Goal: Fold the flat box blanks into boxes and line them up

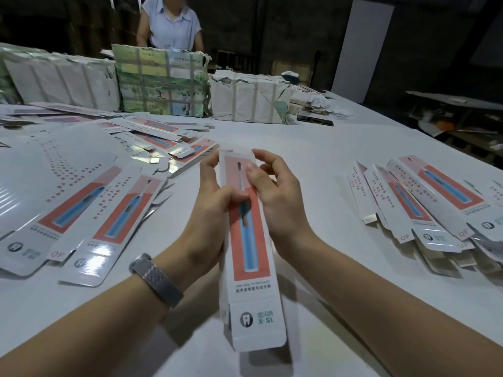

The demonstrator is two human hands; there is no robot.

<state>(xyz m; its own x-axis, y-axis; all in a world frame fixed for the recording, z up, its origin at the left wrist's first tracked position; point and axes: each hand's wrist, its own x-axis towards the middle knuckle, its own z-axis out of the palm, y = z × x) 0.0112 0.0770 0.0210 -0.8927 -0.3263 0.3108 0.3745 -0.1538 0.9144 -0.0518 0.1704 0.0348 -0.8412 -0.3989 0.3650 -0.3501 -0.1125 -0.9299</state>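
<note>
Box blank (249, 240), long glossy card, gripped by both hands

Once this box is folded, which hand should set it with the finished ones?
Probably the right hand: the folded boxes lie on its side of the table, while the flat blanks are by the left hand.

One head-worn camera looks forward and down from just behind the person's forearms, close over the white surface (313, 148); its wide angle reaches another person (170, 23) standing across the far edge.
</note>
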